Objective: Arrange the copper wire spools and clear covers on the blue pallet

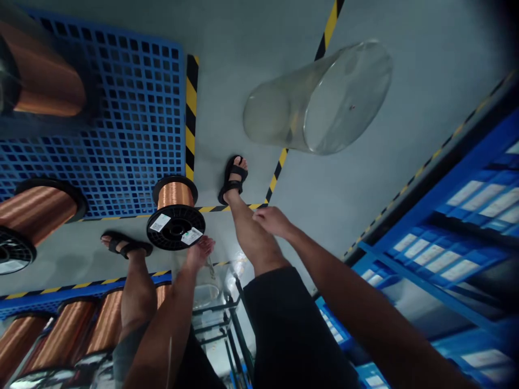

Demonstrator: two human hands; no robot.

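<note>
My left hand [200,252] is beside the rim of a small copper wire spool [175,195] with black flanges and white labels on its upper face. The fingers are loosely curled and slightly apart, with nothing visible in them. Whether they touch the rim I cannot tell. That spool stands upright at the edge of a blue plastic pallet [133,129]. Over my shin hangs my right hand [272,220], its fingers curled closed with nothing visible in them.
Larger copper spools [44,70] stand on the pallet, with more spools [68,329] at lower left. A clear, empty-looking cylinder [279,113] is on the floor ahead. Blue shelving [413,275] with labelled bins lines the right. Dark metal frames [239,324] are behind my legs.
</note>
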